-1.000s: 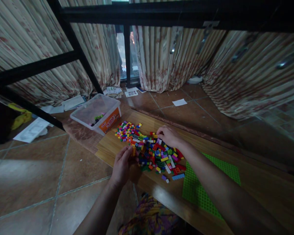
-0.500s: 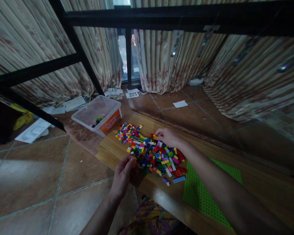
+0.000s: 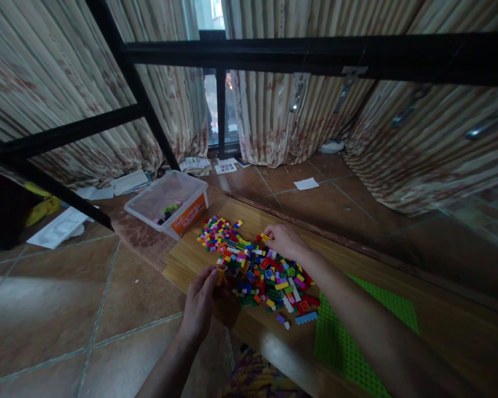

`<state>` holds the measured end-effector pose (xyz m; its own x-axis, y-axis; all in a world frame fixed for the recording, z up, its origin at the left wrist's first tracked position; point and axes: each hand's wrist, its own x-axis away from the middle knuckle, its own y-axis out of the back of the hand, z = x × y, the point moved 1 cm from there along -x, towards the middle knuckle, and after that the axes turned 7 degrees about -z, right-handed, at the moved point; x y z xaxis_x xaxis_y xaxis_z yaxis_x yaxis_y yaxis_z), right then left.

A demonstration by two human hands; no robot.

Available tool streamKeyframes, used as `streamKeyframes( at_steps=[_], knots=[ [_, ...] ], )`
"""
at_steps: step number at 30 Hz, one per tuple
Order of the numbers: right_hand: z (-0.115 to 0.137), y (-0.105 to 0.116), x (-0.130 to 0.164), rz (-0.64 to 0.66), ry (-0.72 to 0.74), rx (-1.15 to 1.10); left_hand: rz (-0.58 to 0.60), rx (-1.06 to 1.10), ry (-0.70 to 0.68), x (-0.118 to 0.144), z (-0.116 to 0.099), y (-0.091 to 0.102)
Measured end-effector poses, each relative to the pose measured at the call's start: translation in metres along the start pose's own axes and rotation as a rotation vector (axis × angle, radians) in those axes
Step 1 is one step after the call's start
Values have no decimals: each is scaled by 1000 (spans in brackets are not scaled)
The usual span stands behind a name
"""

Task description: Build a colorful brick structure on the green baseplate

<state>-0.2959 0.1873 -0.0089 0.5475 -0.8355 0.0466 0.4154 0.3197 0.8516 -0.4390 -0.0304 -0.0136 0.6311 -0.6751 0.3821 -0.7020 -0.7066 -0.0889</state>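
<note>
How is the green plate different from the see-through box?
The green plate lies flat on the wooden board; the see-through box has walls and sits on the floor beside the board. The plate is bright green and bare; the box is clear with an orange label and holds a few bricks. The plate is by the right arm, the box farther off to the left.

Head view, angled down, near wooden board [image 3: 199,251]

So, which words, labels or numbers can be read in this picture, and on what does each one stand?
None can be read for certain.
Orange label on the clear plastic box: white lettering, too blurred.
Printed bricks in the brick pile: marks too small.
Papers by the curtain: print too small.
</note>
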Motion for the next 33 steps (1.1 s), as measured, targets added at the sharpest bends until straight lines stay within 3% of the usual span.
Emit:
streamKeyframes(
  at_steps=[7,9,13,17,21,25,29,33],
  knots=[
    [3,13,18,9,-13,-283,67,4,-10,6,1,0],
    [2,20,37,43,-56,-517,95,3,-5,10,-1,-2],
    [-3,29,77,107,-241,-1376,176,-16,-2,21,-6,-15],
    [-13,33,110,31,-362,-1654,257,77,115,35,-11,-37],
    [-29,34,150,-150,-469,-1639,341,194,318,50,-13,-59],
    [-48,32,203,-334,-564,-1487,376,187,384,63,-9,-76],
    [-65,25,251,-484,-634,-1313,461,20,331,79,3,-93],
    [-84,14,284,-591,-683,-988,583,-191,209,97,27,-108]
  ],
)
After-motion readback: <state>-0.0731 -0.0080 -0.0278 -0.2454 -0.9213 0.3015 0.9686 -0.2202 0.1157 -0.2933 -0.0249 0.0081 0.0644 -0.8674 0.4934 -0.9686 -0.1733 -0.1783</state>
